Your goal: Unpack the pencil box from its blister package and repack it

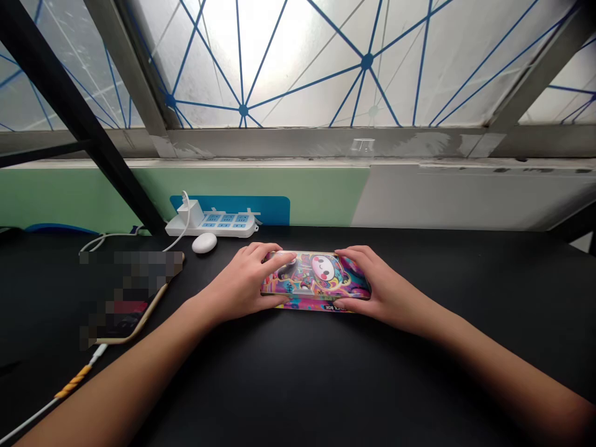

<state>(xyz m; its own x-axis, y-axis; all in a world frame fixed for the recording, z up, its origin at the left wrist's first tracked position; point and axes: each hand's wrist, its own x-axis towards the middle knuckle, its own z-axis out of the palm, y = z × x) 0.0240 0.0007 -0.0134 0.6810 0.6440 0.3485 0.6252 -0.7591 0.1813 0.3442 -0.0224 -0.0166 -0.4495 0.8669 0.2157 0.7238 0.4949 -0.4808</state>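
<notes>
A flat, brightly coloured cartoon-printed pencil box (321, 279) lies on the black table (326, 385) in the middle of the view. My left hand (246, 282) grips its left end, fingers curled over the lid and thumb at the front edge. My right hand (377, 285) grips the right end the same way. The box rests flat on the table and its lid looks closed.
A phone (135, 298) on a charging cable (74, 382) lies at the left. Behind it sit a white power strip (218, 223) with a plugged-in charger and a small white oval case (204, 243). A green and white wall panel and a window run along the table's far edge.
</notes>
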